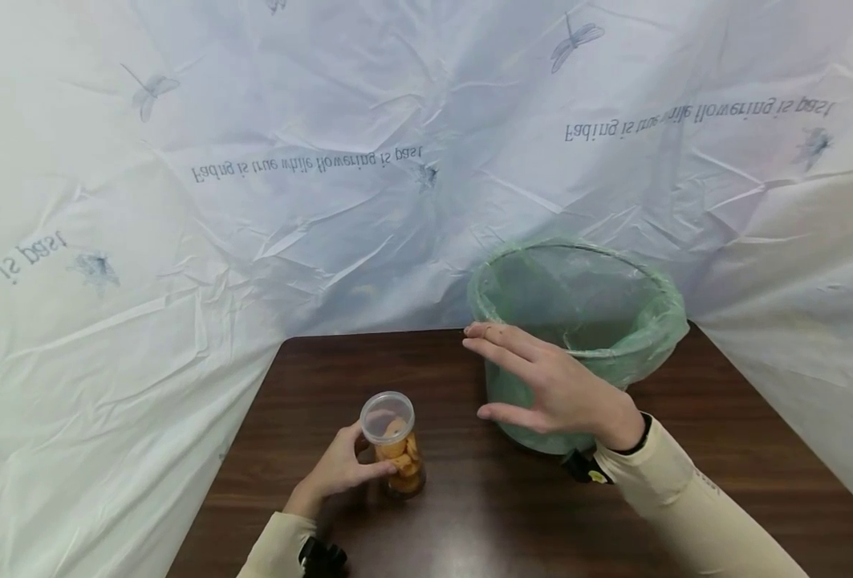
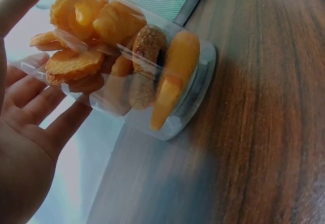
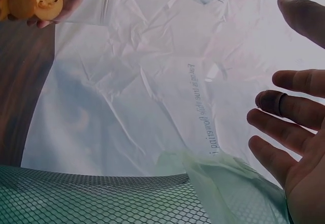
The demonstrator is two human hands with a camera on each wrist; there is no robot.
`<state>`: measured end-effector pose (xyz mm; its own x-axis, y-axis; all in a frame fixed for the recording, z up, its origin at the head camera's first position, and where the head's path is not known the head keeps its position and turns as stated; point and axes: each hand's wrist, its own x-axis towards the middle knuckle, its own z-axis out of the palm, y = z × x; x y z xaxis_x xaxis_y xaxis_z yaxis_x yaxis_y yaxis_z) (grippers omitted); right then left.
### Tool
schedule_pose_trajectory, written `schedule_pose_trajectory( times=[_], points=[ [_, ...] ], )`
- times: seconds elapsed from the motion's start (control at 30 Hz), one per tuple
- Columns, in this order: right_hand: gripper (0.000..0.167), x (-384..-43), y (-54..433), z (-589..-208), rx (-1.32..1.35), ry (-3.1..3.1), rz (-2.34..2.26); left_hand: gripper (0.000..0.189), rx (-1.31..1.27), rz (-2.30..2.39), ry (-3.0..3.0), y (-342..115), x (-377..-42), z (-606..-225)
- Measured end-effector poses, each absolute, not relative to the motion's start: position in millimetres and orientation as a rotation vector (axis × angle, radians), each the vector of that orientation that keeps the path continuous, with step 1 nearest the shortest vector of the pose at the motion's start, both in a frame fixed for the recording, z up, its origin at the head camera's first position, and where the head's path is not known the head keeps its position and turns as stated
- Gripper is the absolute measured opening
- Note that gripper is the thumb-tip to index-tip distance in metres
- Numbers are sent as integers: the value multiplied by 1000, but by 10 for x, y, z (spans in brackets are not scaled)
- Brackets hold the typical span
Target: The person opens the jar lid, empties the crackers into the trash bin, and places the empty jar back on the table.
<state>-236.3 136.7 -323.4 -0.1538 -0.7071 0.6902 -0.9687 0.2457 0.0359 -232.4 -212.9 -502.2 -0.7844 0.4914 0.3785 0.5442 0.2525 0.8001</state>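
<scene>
A clear plastic jar point(image 1: 388, 437) with a round translucent top stands on the table in the head view, at the left of centre. Inside it are orange-yellow baked snacks point(image 2: 76, 66) and a brown, grainy ring-shaped piece point(image 2: 147, 66). My left hand point(image 1: 339, 464) grips the jar from its left side, with the thumb across the near face. My right hand point(image 1: 552, 385) hovers with fingers extended and holds nothing. It overlaps the front left of a mesh wastebasket point(image 3: 101, 198) in the head view. A thin green bag point(image 1: 660, 341) lines this basket and folds over its rim.
The dark wood-grain table point(image 1: 455, 522) runs back to a wrinkled whitish plastic sheet point(image 1: 310, 233), which also hangs along both sides. Printed lettering and dragonflies mark the sheet. The wastebasket occupies the table's back right.
</scene>
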Motion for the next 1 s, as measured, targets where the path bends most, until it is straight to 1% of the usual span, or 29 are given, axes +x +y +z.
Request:
schedule_pose_trajectory(
  times=[0.5, 0.87, 1.0],
  points=[
    [71, -2414, 1251, -3335, 1530, -1951, 575, 61, -991, -1551, -2469, -2139, -2318, -5041],
    [78, -2426, 1184, -3420, 1503, -2083, 587, 63, -975, -1569, -2500, -2139, -2323, -5029],
    [76, -2452, 1151, -3440, 1502, -2043, 595, 63, -977, -1571, -2499, -2138, -2332, -5029]
  ],
)
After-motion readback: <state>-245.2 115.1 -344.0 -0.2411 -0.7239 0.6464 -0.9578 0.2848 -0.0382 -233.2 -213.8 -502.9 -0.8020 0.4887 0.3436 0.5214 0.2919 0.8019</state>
